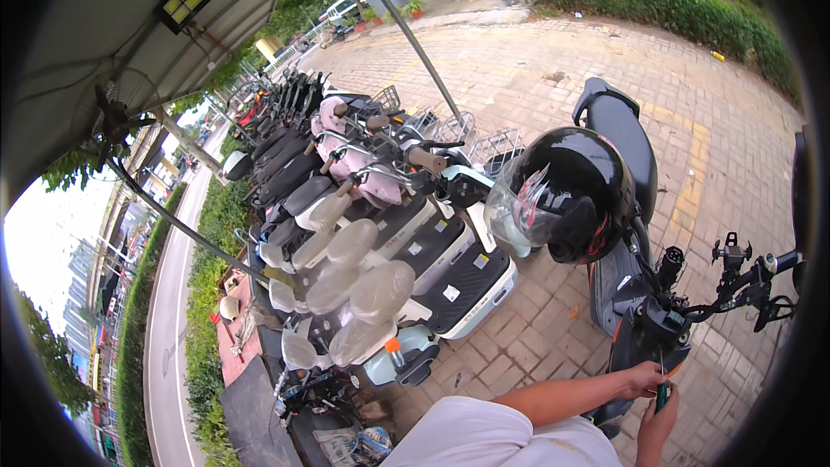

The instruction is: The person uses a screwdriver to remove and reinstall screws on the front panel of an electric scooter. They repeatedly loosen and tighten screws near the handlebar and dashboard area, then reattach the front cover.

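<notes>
At the lower right, my left hand (647, 379) and my right hand (660, 415) come together in front of a black-and-orange electric scooter (644, 337). A small green-handled screwdriver (662, 394) is between them, its thin shaft pointing up toward the scooter's front panel. Closed fingers of my right hand wrap the handle. My left hand pinches close to the shaft; whether it grips the shaft or something smaller is hard to make out. Ahead of my hands, a glossy black helmet (596, 177) with a clear visor rests by the scooter's black seat (624, 143).
A row of parked scooters with plastic-wrapped seats (380, 290) stands to the left. The scooter's handlebar (748, 290) reaches out at the right, above my hands. A metal post (415, 43) holds up the canopy (233, 0). Brick paving (545, 324) lies between the scooters.
</notes>
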### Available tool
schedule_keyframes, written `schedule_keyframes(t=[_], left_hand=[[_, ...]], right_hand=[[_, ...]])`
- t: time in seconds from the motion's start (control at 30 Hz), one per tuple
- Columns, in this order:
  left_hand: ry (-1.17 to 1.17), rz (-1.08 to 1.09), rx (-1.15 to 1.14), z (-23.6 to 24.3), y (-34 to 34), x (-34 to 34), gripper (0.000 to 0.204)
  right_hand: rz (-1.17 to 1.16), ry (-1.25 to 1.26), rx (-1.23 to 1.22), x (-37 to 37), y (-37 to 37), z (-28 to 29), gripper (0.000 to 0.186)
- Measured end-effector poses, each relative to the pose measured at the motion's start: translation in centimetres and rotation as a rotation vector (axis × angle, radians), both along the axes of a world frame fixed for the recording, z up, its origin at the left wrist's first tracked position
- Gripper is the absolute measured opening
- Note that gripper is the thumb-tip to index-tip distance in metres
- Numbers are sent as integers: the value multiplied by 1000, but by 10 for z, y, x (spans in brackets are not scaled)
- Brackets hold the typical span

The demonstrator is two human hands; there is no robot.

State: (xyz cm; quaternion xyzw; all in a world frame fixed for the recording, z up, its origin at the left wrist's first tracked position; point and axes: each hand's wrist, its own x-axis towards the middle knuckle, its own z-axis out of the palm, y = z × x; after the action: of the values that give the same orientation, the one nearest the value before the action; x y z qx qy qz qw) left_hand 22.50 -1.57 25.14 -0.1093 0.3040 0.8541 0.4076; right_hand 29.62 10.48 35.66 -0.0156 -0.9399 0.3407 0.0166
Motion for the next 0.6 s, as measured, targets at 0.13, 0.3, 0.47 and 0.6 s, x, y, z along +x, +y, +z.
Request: schedule_keyframes(t=[0.13,0.3,0.47,0.6], left_hand=[[48,-33,116,4,-11,4,11],[159,-153,-283,18,-8,-6,15],[172,-221,-470,21,-3,-16,17],[235,-149,-391,14,-7,-11,16]], right_hand=[[118,-155,325,-7,-6,-10,52],[35,14,-368,-20,6,-33,40],[-400,-534,-932,-12,7,-20,36],[-37,55,-14,-4,-8,-7,50]])
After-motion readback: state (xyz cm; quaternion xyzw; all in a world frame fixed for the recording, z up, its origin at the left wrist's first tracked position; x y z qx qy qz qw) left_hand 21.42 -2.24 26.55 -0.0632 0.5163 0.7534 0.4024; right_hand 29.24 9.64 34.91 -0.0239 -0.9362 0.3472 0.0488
